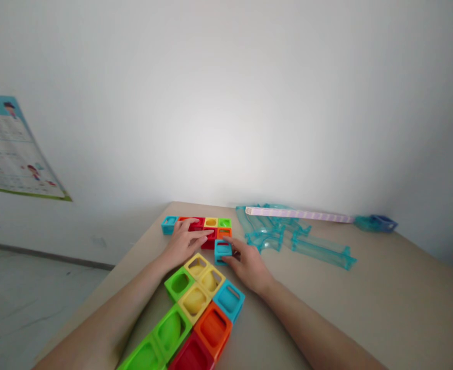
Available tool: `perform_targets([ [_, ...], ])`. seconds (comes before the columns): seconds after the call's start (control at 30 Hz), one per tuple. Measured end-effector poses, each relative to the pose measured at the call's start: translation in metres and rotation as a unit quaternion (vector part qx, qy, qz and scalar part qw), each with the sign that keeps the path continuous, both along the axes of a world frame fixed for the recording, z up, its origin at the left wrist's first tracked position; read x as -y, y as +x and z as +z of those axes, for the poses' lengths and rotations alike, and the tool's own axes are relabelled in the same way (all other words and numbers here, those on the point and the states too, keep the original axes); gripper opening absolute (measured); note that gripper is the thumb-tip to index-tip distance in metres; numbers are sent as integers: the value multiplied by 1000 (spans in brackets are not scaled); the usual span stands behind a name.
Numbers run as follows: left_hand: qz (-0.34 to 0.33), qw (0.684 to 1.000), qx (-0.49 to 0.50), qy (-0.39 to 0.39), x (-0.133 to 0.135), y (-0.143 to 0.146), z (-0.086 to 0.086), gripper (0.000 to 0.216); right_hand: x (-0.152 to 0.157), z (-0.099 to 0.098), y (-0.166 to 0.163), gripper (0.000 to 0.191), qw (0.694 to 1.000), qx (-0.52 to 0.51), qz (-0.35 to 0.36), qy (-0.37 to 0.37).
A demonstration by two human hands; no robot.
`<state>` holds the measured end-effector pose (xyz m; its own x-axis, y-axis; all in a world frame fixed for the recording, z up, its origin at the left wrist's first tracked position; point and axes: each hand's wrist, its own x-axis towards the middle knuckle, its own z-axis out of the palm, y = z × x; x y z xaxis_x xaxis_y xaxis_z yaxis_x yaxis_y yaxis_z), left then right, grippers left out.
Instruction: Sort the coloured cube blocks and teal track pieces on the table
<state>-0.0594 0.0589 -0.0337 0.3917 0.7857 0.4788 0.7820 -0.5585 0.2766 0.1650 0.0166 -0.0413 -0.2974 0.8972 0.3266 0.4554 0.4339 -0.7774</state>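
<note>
My right hand (pixel 250 264) pinches a blue cube block (pixel 223 252) between thumb and fingers. That cube sits at the near side of an orange cube block (pixel 224 233); whether the two are joined I cannot tell. With fingers spread, my left hand (pixel 180 242) rests on the back group of cubes, its fingertips on red cube blocks (pixel 210 237). This group also has a blue cube (pixel 169 225) at its left end, plus a yellow cube (pixel 211 222) and a green cube (pixel 224 223). My left fingers partly hide the red and orange cubes beneath them.
Nearer me lies a larger group of hollow cubes, with yellow (pixel 194 301), green (pixel 179 283), blue (pixel 229 299), orange (pixel 213 324) and red ones. Clear teal track pieces (pixel 321 249) lie at right, near a long striped bar (pixel 299 214) along the white wall (pixel 226 103).
</note>
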Motion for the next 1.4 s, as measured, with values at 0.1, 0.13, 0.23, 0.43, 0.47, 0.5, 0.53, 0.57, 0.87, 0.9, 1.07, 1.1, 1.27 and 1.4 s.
perform_targets([
  [0.1, -4, 1000, 1, 6, -3, 3, -4, 31, -1, -1, -2, 51, 995, -56, 81, -23],
  [0.13, -6, 1000, 3, 6, -4, 4, -5, 31, -1, -2, -3, 52, 994, -65, 86, -28],
  [0.23, -13, 1000, 25, 1, -4, 5, -4, 33, 0, -4, -9, 52, 995, -69, 61, -37],
  [0.43, -127, 990, 67, -7, 6, -1, 9, 43, 0, -2, -8, 59, 997, -58, 39, -43],
  [0.47, -146, 987, 69, -20, 7, -2, 11, 43, 0, -2, -7, 64, 997, -52, 30, -44],
  [0.5, -160, 984, 70, -36, 8, -3, 13, 41, 0, -1, -7, 67, 998, -44, 25, -45],
  [0.53, -168, 982, 70, -53, 9, -4, 14, 38, -1, -1, -6, 69, 998, -33, 22, -43],
  [0.57, -169, 981, 68, -67, 10, -4, 15, 35, -1, -1, -6, 68, 999, -21, 19, -38],
  [0.87, -179, 983, 1, -40, 15, -13, 28, 21, -2, -1, -3, 63, 999, 17, -49, -8],
  [0.9, -180, 983, -1, -42, 16, -13, 29, 20, -3, -2, -3, 60, 999, 18, -49, -6],
  [1.07, -159, 987, 10, -25, 17, -15, 29, 25, -4, -3, -2, 55, 998, 22, -56, -4],
  [1.1, -146, 989, 15, -17, 15, -16, 28, 27, -5, -3, -2, 55, 998, 22, -57, -6],
  [1.27, -56, 997, 47, -26, 4, -20, 19, 33, -4, -2, -1, 52, 998, 10, -55, -19],
  [1.4, 13, 998, 60, -28, 0, -23, 18, 30, -1, 3, -1, 41, 997, -14, -77, -9],
])
